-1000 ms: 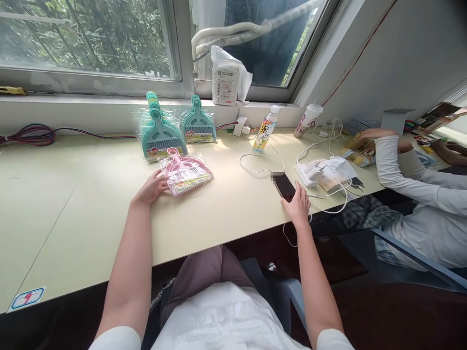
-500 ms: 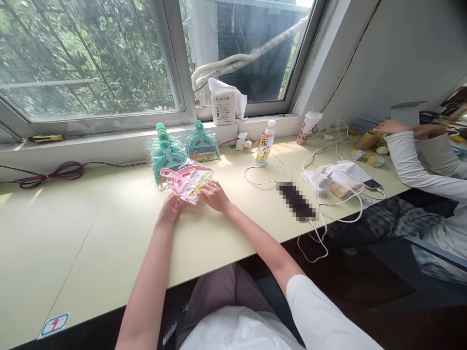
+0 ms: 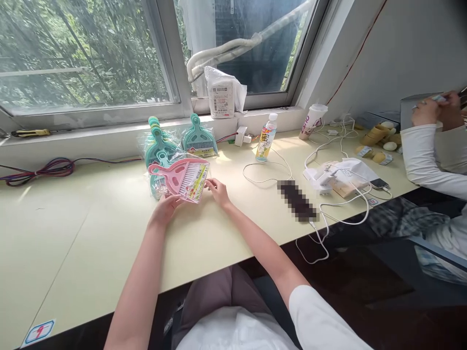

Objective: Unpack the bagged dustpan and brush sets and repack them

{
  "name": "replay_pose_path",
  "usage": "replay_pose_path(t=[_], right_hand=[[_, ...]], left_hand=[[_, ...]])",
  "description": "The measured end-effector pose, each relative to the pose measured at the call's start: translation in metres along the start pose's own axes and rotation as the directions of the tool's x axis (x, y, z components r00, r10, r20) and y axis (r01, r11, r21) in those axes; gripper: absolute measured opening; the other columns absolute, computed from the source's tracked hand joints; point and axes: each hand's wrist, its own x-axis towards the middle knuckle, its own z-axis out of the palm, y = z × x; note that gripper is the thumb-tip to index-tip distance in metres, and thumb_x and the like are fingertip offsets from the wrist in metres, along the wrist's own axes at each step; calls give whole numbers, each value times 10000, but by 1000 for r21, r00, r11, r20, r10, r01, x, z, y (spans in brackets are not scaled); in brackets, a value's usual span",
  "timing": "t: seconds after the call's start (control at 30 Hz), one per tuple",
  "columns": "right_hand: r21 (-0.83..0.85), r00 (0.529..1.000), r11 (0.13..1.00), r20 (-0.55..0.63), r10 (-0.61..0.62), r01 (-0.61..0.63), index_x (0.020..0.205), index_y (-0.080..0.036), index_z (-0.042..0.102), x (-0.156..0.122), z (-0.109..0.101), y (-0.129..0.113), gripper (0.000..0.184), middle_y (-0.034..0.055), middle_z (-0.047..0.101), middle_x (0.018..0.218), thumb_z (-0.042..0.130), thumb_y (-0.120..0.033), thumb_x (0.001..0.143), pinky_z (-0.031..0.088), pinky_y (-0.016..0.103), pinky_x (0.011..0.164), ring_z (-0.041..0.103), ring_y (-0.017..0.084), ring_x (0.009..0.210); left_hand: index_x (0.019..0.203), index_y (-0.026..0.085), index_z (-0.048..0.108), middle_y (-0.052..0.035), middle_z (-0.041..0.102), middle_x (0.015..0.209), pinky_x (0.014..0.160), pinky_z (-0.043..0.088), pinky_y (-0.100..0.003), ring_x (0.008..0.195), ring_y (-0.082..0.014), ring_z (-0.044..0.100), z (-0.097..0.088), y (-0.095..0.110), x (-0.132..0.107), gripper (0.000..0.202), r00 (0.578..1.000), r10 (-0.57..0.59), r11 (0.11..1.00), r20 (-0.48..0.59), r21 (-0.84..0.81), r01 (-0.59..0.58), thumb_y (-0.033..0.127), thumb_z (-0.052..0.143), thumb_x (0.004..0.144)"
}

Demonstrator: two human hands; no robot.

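Observation:
A pink mini dustpan-and-brush set [image 3: 181, 178] in clear wrap is tilted up off the pale yellow table [image 3: 91, 233]. My left hand [image 3: 165, 210] grips its lower left edge. At the pack's lower right corner, my right hand [image 3: 217, 190] pinches the wrap. Right behind the pink pack stands a stack of teal sets [image 3: 157, 142] in wrap, and one more teal set [image 3: 199, 139] leans on the sill.
A phone [image 3: 297, 200] on a white cable lies to the right, beside a power strip with chargers [image 3: 323, 177]. A drink bottle [image 3: 266, 137], a cup [image 3: 311, 121] and a white bag [image 3: 222, 92] stand near the window. Another person's sleeve [image 3: 423, 155] is at far right. Coloured wires [image 3: 40, 170] lie at left.
My right hand left the phone and came across to the pink pack. Both hands have now lifted and tilted the pack up from the table.

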Motion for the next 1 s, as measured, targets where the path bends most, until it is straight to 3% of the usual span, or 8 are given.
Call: replay_pose_path(t=[0.17, 0.37, 0.47, 0.57, 0.7, 0.8, 0.93, 1.0], right_hand=[[293, 985, 945, -48, 164, -143, 912, -212, 573, 6, -4, 3, 309, 25, 710, 870, 716, -415, 728, 494, 289, 729, 644, 155, 800], [390, 984, 904, 33, 177, -175, 873, -226, 589, 5, -8, 0, 268, -4, 734, 857, 750, -340, 691, 467, 232, 636, 642, 140, 790], [392, 981, 901, 38, 188, -188, 906, -212, 664, 4, -8, -1, 253, 20, 743, 909, 753, -333, 703, 472, 235, 632, 648, 138, 785], [452, 977, 868, 37, 211, -205, 911, -194, 701, 3, -9, -3, 290, 46, 750, 960, 777, -373, 696, 524, 282, 680, 668, 150, 766], [454, 969, 856, 95, 229, -247, 921, -178, 724, 1, -11, -8, 389, 58, 762, 902, 838, -409, 629, 573, 329, 703, 692, 173, 743], [429, 964, 864, 151, 220, -265, 922, -173, 730, 1, -12, -13, 425, 50, 763, 858, 858, -412, 595, 582, 315, 660, 689, 165, 700], [429, 964, 864, 149, 219, -263, 921, -170, 720, 1, -17, -15, 411, 43, 761, 832, 852, -397, 604, 583, 306, 647, 688, 161, 691], [400, 964, 878, 151, 220, -263, 924, -167, 718, 2, -21, -15, 393, 45, 761, 829, 842, -379, 618, 577, 301, 638, 690, 165, 699]], left_hand=[[1208, 251, 612, -57, 668, 1202, 831, 569, -334, 1055, -246, 647, 1, 2, -5, 608, 994, 24, 982, 105, 181, -43, 204, 814, 637], [1140, 212, 674, -102, 670, 1188, 855, 549, -361, 1070, -264, 633, -8, -1, 2, 491, 995, 29, 973, 97, 226, -51, 485, 755, 739], [1168, 231, 664, -93, 666, 1198, 836, 557, -359, 1059, -244, 639, -7, -1, 4, 532, 994, 85, 974, 69, 206, -97, 590, 679, 776], [1202, 260, 638, -85, 664, 1207, 804, 566, -364, 1060, -235, 646, -5, -1, 7, 579, 987, 155, 975, -44, 166, -146, 641, 651, 766], [992, 209, 676, -92, 702, 1091, 773, 569, -365, 977, -239, 678, -12, -2, 16, 530, 938, 229, 970, -259, 147, -195, 634, 729, 680], [943, 190, 668, -100, 705, 1058, 773, 569, -363, 921, -228, 690, -18, -2, 21, 505, 894, 305, 952, -329, 131, -276, 625, 724, 692], [1082, 191, 655, -121, 688, 1134, 823, 560, -380, 998, -238, 679, -20, 9, 14, 533, 853, 388, 920, -349, 197, -338, 638, 607, 795], [1231, 214, 604, -119, 658, 1228, 884, 539, -384, 1116, -240, 637, -20, 19, 7, 567, 798, 489, 862, -352, 337, -379, 632, 519, 856]])
